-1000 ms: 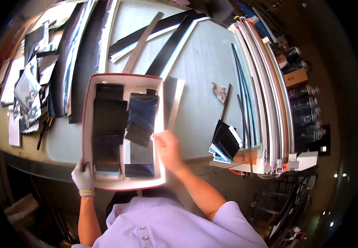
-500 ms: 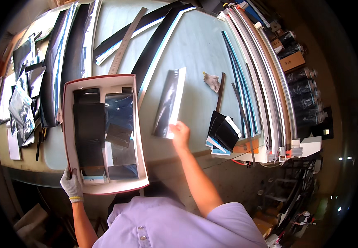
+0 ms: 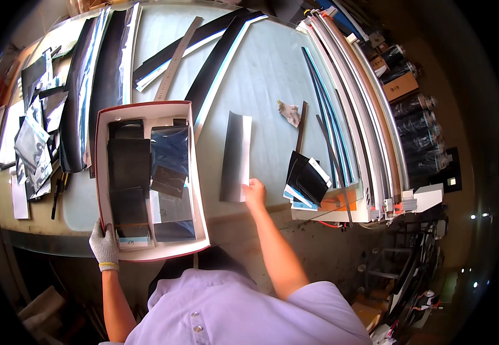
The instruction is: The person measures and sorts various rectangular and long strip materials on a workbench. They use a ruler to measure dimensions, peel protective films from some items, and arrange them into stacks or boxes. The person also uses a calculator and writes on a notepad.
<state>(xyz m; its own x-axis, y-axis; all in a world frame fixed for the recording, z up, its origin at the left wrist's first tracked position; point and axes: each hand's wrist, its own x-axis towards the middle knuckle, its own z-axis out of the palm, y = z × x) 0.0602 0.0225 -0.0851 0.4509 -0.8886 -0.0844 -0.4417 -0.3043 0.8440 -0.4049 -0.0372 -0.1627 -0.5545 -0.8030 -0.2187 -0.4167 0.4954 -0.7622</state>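
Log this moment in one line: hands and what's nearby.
left hand: gloved, gripping open box | inside: dark film pieces | right hand: bare, holding dark strip by lower end | table: crumpled whitish cloth

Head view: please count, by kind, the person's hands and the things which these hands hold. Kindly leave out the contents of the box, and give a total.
Hands: 2 (left hand, gloved; right hand, bare)
Box: 1
Dark strip: 1
Total: 4
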